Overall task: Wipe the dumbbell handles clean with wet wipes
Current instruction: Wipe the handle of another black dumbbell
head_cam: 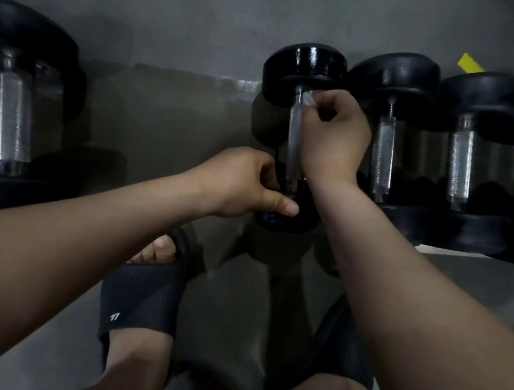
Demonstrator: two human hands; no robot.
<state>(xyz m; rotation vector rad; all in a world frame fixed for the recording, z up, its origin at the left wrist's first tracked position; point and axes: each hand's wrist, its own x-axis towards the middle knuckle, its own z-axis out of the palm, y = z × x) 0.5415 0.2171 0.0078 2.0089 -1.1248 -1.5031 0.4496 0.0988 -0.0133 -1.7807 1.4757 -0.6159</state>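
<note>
A black dumbbell (306, 67) lies on the rack in the middle of the view, its silver handle (294, 133) running toward me. My right hand (335, 136) pinches a small whitish wet wipe (309, 98) against the far end of that handle, just under the far weight head. My left hand (244, 182) grips the near weight head (282, 221) of the same dumbbell, thumb laid across its front. The near end of the handle is partly hidden behind both hands.
Three more black dumbbells (386, 138) stand in a row to the right. One larger dumbbell (13, 120) sits at the far left. A yellow tag (470, 63) shows behind the right row. My feet in black slides (143, 298) stand below the rack.
</note>
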